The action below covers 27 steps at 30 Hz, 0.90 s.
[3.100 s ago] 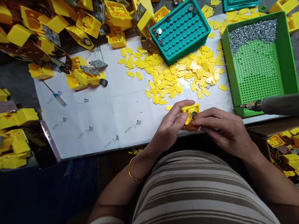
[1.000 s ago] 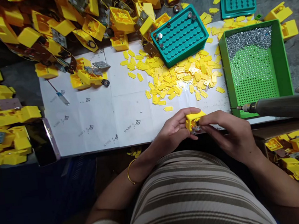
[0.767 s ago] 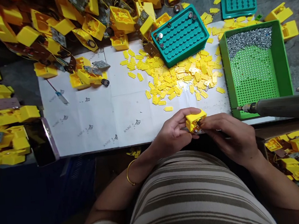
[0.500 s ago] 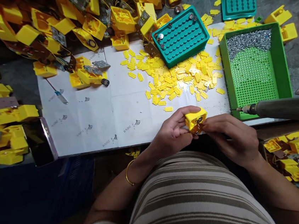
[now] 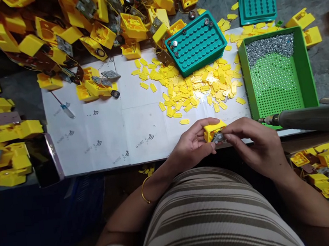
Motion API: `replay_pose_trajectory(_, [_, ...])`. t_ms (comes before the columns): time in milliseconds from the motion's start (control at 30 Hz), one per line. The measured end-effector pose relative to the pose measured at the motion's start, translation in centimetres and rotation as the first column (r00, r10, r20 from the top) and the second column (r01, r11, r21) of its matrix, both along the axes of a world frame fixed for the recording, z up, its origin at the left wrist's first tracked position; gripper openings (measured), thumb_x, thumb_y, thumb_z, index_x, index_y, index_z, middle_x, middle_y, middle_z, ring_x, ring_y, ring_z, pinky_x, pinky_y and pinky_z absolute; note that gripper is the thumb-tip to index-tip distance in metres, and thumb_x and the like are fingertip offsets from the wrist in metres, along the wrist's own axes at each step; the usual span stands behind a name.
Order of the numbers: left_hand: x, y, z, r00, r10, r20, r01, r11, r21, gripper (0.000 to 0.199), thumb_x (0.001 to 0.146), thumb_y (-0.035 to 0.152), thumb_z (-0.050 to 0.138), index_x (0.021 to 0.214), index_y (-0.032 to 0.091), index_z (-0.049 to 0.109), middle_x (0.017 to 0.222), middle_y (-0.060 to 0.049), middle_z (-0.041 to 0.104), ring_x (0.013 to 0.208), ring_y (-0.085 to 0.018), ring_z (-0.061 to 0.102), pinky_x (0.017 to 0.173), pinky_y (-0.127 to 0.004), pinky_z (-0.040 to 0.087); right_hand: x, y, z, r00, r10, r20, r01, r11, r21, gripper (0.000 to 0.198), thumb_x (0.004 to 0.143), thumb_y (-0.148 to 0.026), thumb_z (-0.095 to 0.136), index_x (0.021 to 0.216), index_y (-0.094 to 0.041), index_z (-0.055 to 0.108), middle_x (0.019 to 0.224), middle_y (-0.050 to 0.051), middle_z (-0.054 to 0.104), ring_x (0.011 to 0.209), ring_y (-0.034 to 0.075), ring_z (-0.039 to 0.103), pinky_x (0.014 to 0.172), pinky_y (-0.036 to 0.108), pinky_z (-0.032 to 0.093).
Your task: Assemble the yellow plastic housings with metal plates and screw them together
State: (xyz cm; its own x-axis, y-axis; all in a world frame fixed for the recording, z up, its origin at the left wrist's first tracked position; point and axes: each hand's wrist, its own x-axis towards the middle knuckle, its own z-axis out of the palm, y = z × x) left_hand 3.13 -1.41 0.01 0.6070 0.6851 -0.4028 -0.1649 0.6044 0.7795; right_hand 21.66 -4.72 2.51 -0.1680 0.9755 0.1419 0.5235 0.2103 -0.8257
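My left hand is wrapped round a small yellow plastic housing, its open side turned toward my body. Between the thumb and fingers of my right hand is a small grey panel, held at the housing's opening. The left thumb lies close to the panel's lower edge. The inside of the housing is mostly hidden behind the panel. Beyond the hands, many small flat yellow plastic pieces lie scattered on the white paper.
A green basket with small metal screws stands right, beside an electric screwdriver. A teal tray holds several round parts. Yellow housings are heaped behind. At left are a phone and a hand screwdriver.
My right hand has brought the grey panel up across the housing's opening, where a round part showed before. The left hand keeps its hold on the housing. The whole view has shifted slightly.
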Motion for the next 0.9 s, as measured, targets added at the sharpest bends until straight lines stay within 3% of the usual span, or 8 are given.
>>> replay_pose_trajectory(267, [0.3, 0.2, -0.1, 0.997, -0.017, -0.07, 0.017, 1.0, 0.009, 0.045, 0.081, 0.023, 0.065, 0.123, 0.019, 0.051, 0.093, -0.002, 0.06, 0.076, -0.01, 0.06, 0.069, -0.023, 0.055, -0.5, 0.4, 0.2, 0.998, 0.053, 0.041, -0.05, 0.997, -0.062, 0.011, 0.091, -0.012, 0.056, 0.096, -0.015, 0.064, 0.086, 0.004, 0.066, 0.078, 0.012, 0.062, 0.071, 0.024, 0.048])
replay_pose_trajectory(433, [0.4, 0.4, -0.1, 0.989, -0.038, -0.143, 0.032, 0.998, -0.046, 0.048, 0.08, 0.027, 0.065, 0.125, 0.018, 0.051, 0.074, 0.003, 0.056, 0.069, -0.012, 0.062, 0.063, -0.024, 0.056, -0.9, 0.3, 0.4, 0.966, 0.064, 0.25, -0.06, 0.998, -0.022, 0.015, 0.093, -0.014, 0.052, 0.099, -0.015, 0.066, 0.088, 0.006, 0.066, 0.075, 0.015, 0.063, 0.06, 0.026, 0.047])
replay_pose_trajectory(567, [0.4, 0.5, -0.2, 0.993, -0.051, -0.104, 0.039, 0.993, -0.111, 0.043, 0.08, 0.027, 0.064, 0.12, 0.018, 0.052, 0.085, -0.001, 0.062, 0.073, -0.013, 0.065, 0.059, -0.024, 0.057, -1.5, 0.6, 0.1, 0.935, 0.012, 0.354, -0.03, 0.998, 0.047, 0.017, 0.093, -0.018, 0.051, 0.094, -0.018, 0.069, 0.105, 0.01, 0.061, 0.071, 0.013, 0.061, 0.053, 0.025, 0.044])
replay_pose_trajectory(667, [0.2, 0.5, -0.4, 0.997, -0.029, -0.067, 0.02, 0.99, -0.138, 0.04, 0.081, 0.026, 0.063, 0.119, 0.017, 0.053, 0.088, -0.003, 0.064, 0.074, -0.014, 0.066, 0.06, -0.024, 0.057, -1.9, 1.1, -0.5, 0.95, 0.02, 0.311, -0.039, 0.998, 0.055, 0.017, 0.093, -0.018, 0.052, 0.094, -0.018, 0.069, 0.101, 0.009, 0.06, 0.074, 0.014, 0.06, 0.058, 0.026, 0.048])
replay_pose_trajectory(767, [0.0, 0.5, -0.8, 0.999, 0.001, -0.045, -0.008, 0.985, -0.171, 0.04, 0.081, 0.027, 0.063, 0.118, 0.017, 0.053, 0.086, -0.003, 0.063, 0.071, -0.013, 0.064, 0.059, -0.023, 0.057, -1.8, 1.3, -1.0, 0.975, 0.069, 0.21, -0.075, 0.997, 0.023, 0.022, 0.094, -0.019, 0.053, 0.111, -0.018, 0.065, 0.094, 0.007, 0.059, 0.083, 0.015, 0.06, 0.071, 0.027, 0.053])
replay_pose_trajectory(900, [-0.2, 0.6, -1.1, 0.997, 0.026, -0.068, -0.038, 0.984, -0.174, 0.041, 0.082, 0.029, 0.063, 0.12, 0.018, 0.053, 0.087, -0.002, 0.062, 0.065, -0.01, 0.061, 0.055, -0.022, 0.056, -1.1, 0.9, -1.4, 0.973, 0.167, 0.156, -0.16, 0.985, -0.062, 0.042, 0.089, -0.02, 0.061, 0.13, -0.018, 0.054, 0.104, 0.008, 0.056, 0.094, 0.018, 0.059, 0.081, 0.03, 0.054])
